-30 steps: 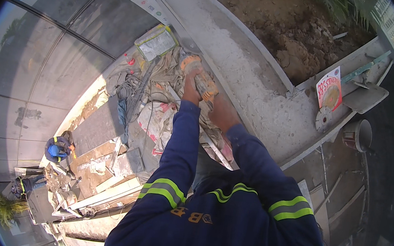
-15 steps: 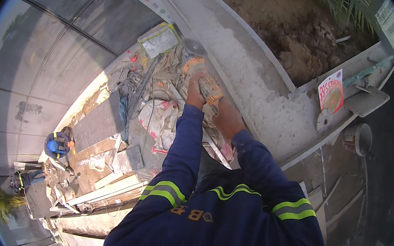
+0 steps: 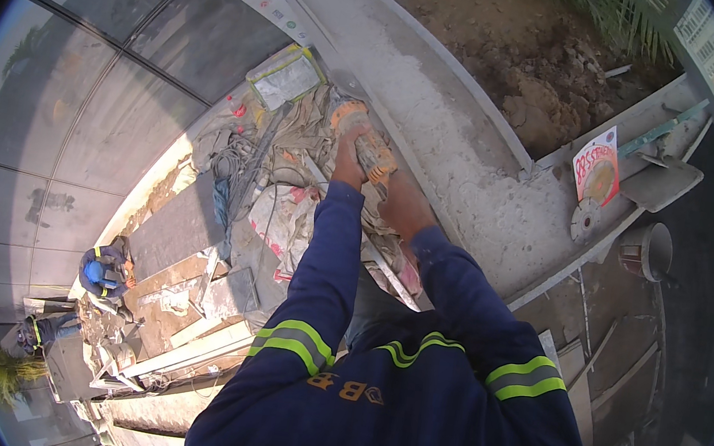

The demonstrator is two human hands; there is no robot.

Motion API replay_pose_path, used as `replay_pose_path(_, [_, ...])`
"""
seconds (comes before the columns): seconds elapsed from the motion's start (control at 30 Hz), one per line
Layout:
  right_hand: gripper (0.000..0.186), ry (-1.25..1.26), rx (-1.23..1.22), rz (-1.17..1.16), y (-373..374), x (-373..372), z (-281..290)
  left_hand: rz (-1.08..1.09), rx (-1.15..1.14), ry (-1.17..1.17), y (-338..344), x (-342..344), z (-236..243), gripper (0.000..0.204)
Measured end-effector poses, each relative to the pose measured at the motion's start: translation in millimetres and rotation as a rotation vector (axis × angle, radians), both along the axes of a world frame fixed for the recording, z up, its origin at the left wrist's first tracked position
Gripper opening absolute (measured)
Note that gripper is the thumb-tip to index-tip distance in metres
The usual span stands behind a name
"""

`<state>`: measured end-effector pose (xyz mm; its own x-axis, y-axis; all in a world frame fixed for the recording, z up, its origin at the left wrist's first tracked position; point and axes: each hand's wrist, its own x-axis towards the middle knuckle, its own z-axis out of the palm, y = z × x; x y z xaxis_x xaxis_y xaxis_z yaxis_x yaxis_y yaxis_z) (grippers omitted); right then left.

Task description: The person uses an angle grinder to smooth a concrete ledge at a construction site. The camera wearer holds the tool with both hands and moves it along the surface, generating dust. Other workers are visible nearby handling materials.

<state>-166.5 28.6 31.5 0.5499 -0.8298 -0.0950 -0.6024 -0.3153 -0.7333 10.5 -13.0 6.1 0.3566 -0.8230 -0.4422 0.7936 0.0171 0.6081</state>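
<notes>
I grip an orange, dust-covered angle grinder with both hands, its head toward the inner edge of the pale concrete ledge. My left hand is closed round the body just behind the head. My right hand is closed at the rear end, its fingers partly hidden. The disc is hard to make out. Left of and beneath the tool lie dusty cloths and sacks, a tangled cable and a yellow-edged clear container.
Two co-workers are among boards at lower left, beside dark wall panels. On the right stand a red-white sign, a loose disc, a trowel-like board and a bucket. Soil lies beyond the ledge.
The grinder, held in both hands, has shifted slightly; the grey disc that showed clearly half a second ago is now less distinct. The farther-up co-worker's arms have moved a little.
</notes>
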Motion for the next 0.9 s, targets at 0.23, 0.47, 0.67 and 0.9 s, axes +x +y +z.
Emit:
replay_pose_path(0.23, [0.032,0.025,0.002,0.008,0.4,-5.3,-0.2,0.001,0.002,-0.015,0.8,-5.3,0.7,0.031])
replay_pose_path(0.47, [0.033,0.031,0.042,0.035,9.8,-18.8,13.1,-0.008,-0.013,0.038,12.6,-11.4,-0.8,0.036])
replay_pose_path(0.67, [0.034,0.023,0.049,0.037,16.7,-23.6,18.2,0.017,-0.041,0.070,19.4,-13.8,-1.6,0.033])
replay_pose_path(0.9, [0.034,0.031,0.054,0.034,15.4,-24.5,20.2,0.009,-0.026,0.031,21.8,-21.9,12.8,0.032])
